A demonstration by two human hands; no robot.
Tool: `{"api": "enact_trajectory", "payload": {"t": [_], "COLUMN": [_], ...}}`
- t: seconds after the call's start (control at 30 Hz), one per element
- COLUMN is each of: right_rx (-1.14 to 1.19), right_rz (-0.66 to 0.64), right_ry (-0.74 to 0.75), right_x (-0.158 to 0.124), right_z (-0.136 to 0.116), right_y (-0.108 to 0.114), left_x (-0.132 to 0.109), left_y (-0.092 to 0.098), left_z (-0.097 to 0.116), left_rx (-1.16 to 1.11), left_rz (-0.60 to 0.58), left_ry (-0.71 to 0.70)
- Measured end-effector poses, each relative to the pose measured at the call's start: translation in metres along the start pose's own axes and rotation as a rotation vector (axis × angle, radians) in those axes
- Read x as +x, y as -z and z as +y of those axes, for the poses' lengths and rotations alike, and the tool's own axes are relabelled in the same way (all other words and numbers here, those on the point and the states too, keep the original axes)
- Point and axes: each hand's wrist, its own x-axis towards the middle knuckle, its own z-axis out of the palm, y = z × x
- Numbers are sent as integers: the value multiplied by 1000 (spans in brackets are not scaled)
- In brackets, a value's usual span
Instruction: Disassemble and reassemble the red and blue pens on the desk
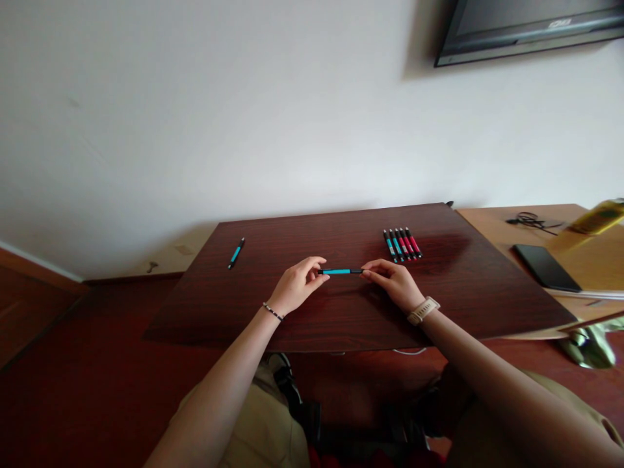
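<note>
A blue pen with black ends (337,272) lies level between my two hands, above the middle of the dark wooden table (292,331). My left hand (298,284) pinches its left end between thumb and fingers. At its right end, the thumb and fingertips of my right hand (394,283) are closed on the black part. Another blue pen (236,253) rests alone on the left part of the table. Behind my right hand, several pens lie side by side in a row, blue ones (392,244) on the left and red ones (413,242) on the right.
A lighter wooden table (526,221) adjoins on the right, with a black phone (546,267), a coiled black cable (531,221) and a yellow bottle (599,216). A screen (531,29) hangs on the white wall behind. My legs are below the front edge.
</note>
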Motion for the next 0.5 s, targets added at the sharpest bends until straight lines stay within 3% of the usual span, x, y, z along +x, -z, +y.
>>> {"api": "enact_trajectory", "payload": {"t": [0.5], "right_rx": [13], "right_rz": [-1], "right_ry": [-12], "right_x": [0], "right_z": [-3], "right_y": [-1], "left_x": [0], "left_y": [1], "left_z": [1], "left_rx": [34], "left_rz": [-10], "left_ry": [-6]}}
